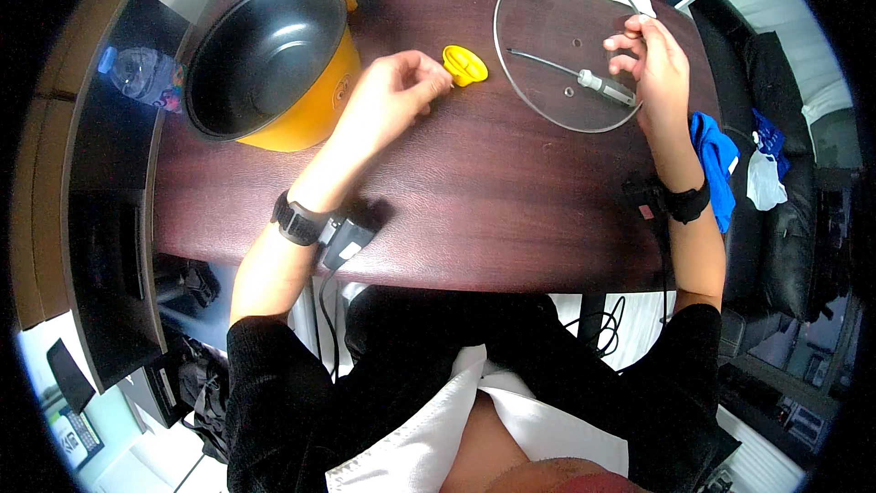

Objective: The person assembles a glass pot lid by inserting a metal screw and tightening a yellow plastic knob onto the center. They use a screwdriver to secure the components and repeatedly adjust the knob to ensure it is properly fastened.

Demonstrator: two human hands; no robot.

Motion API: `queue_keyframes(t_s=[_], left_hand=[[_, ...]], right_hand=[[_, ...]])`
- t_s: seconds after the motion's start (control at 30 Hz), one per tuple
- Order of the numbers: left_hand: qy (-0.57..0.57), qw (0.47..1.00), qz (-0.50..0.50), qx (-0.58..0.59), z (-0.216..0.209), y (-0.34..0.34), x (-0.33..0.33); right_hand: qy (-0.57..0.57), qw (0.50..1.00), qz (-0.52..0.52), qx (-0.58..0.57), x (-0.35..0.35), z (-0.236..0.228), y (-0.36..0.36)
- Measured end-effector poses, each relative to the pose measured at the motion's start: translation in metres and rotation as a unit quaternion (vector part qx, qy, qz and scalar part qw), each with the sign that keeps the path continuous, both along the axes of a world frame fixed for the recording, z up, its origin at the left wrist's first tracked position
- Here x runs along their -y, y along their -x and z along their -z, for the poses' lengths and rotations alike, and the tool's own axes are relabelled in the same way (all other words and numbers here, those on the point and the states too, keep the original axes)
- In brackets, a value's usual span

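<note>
White collar point(401, 443) and black sleeves point(278, 393) lie nearest, with the worktop point(474, 219) beyond them. On its left side stands the black-lined yellow pot point(319, 96), uncovered, its mouth tilted in view. Well apart from it, on the right, is the clear round lid point(534, 32), with small holes showing in the glass. A yellow knob point(465, 65) sits between the two, off the lid. The screwdriver point(602, 87) shows within the lid's outline; whether it lies over or under the glass I cannot tell.

The left hand point(401, 91) has thumb and forefinger drawn nearly together just beside the knob; any tiny thing pinched there is too blurred to make out. The right hand point(652, 59) has its fingers loosely curled, partly open, at the lid's right rim; how firmly they grip, if at all, is unclear.

As I judge it, lid and knob are still separate parts, so joining them remains undone.
</note>
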State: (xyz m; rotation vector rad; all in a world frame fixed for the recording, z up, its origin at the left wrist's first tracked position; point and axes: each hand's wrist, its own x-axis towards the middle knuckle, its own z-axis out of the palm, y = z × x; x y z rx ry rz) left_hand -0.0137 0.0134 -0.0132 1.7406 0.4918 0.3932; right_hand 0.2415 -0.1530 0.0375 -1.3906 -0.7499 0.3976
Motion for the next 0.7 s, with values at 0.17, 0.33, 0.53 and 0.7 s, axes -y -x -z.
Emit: queue_keyframes(t_s=[0.17,0.33,0.53,0.7], left_hand=[[-0.159,0.976,0.015,-0.149,-0.010,0.004,0.001],[-0.292,0.945,-0.032,-0.146,-0.005,0.009,0.001],[-0.309,0.940,-0.082,-0.122,-0.012,0.006,0.006],[0.239,0.967,0.028,0.087,-0.022,-0.001,0.013]], right_hand=[[-0.006,1.000,-0.005,0.008,0.005,-0.005,0.005],[0.002,1.000,-0.013,0.003,0.003,-0.003,0.012],[0.002,1.000,-0.028,0.001,0.001,0.002,0.022],[0.009,0.999,-0.054,-0.003,-0.014,0.002,0.045]])
